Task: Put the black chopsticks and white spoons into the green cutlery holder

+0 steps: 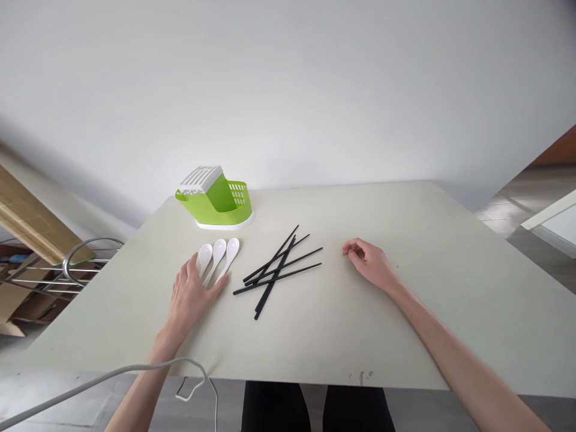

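Observation:
Three white spoons [219, 252] lie side by side on the table, bowls pointing away from me. My left hand [191, 294] rests over their handle ends, fingers at the left side and thumb stretched out to the right; it is open around them and does not grip. Several black chopsticks [283, 258] lie crossed in a loose pile in the middle. To the right of the pile, my right hand [369, 264] rests on the table with its fingers curled in, and nothing shows in them. Behind the spoons stands a green utensil holder [204, 207] with a slotted white top.
The pale table [405, 336] reaches back to a white wall [315, 90]. A grey cable [112, 372] crosses over my left forearm at the front edge. Left of the table are a metal rack [85, 264], a wooden board [40, 216] and cardboard [13, 300].

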A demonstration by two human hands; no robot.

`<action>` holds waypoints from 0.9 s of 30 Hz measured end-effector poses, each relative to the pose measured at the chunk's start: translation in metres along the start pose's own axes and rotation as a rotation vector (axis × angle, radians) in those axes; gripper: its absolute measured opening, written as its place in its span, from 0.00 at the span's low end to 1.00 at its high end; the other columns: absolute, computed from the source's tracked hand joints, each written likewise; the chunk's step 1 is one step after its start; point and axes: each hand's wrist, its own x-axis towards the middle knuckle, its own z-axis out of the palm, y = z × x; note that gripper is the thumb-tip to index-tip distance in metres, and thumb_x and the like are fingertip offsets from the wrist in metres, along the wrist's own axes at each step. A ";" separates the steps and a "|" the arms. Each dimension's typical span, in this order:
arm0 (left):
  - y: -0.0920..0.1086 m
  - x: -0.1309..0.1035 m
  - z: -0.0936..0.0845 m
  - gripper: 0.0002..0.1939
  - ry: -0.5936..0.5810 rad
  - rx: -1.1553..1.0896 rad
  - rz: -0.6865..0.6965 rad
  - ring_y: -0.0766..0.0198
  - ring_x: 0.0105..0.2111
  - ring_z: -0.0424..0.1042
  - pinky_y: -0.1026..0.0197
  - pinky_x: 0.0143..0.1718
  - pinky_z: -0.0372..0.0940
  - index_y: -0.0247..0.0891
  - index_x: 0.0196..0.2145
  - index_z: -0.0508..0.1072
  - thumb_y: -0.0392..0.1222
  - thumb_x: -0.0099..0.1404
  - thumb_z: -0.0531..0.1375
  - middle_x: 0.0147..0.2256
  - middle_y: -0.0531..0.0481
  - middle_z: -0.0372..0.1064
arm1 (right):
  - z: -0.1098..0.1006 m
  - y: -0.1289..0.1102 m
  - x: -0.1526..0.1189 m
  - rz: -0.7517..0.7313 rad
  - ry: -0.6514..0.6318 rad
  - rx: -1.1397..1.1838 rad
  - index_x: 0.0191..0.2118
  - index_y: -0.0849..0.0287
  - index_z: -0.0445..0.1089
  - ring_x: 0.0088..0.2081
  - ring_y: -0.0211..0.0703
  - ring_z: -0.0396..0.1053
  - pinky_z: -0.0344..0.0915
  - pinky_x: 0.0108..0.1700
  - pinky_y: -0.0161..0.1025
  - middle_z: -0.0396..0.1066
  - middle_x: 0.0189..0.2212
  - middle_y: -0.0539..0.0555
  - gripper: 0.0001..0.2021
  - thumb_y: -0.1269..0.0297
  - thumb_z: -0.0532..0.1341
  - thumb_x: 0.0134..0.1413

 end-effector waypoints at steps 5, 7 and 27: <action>0.004 0.002 -0.008 0.49 -0.104 0.090 -0.043 0.35 0.65 0.64 0.39 0.63 0.61 0.28 0.69 0.58 0.67 0.61 0.59 0.62 0.27 0.67 | -0.001 -0.001 -0.001 0.020 -0.004 -0.004 0.40 0.51 0.73 0.37 0.44 0.74 0.66 0.44 0.43 0.80 0.41 0.51 0.10 0.63 0.54 0.61; 0.007 0.005 -0.012 0.47 -0.132 0.132 -0.048 0.35 0.64 0.64 0.40 0.61 0.62 0.29 0.67 0.61 0.65 0.61 0.58 0.62 0.28 0.67 | -0.001 -0.002 -0.001 0.023 -0.006 -0.003 0.41 0.51 0.73 0.38 0.44 0.74 0.66 0.44 0.43 0.80 0.41 0.51 0.10 0.63 0.54 0.62; 0.014 0.020 -0.023 0.21 -0.374 0.379 -0.016 0.40 0.50 0.77 0.46 0.44 0.68 0.32 0.58 0.64 0.41 0.74 0.43 0.54 0.30 0.75 | 0.001 0.001 0.001 -0.007 0.007 0.007 0.40 0.52 0.73 0.37 0.45 0.74 0.65 0.42 0.43 0.80 0.40 0.52 0.10 0.63 0.55 0.60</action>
